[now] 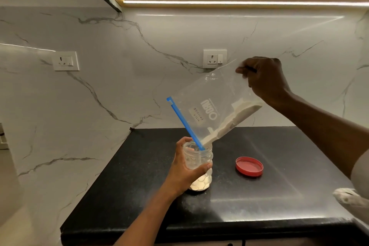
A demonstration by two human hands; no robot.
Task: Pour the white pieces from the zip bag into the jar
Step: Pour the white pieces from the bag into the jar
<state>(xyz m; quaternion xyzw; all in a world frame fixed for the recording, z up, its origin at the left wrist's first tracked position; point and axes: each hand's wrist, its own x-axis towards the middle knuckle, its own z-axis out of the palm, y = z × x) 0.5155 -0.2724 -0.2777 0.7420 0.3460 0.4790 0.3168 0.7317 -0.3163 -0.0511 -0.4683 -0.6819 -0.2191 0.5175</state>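
Pouring in progress: the right hand [263,78] pinches the raised bottom of the zip bag [211,106], its mouth in the jar [197,166] gripped by the left hand [185,171] on the counter [139,185]; white pieces [233,120] sliding together could overshoot the narrow rim.

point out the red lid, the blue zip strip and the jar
red lid [249,166], head view, middle of its inner face
blue zip strip [184,123], head view, midway along the strip
jar [197,155], head view, clear wall below the rim
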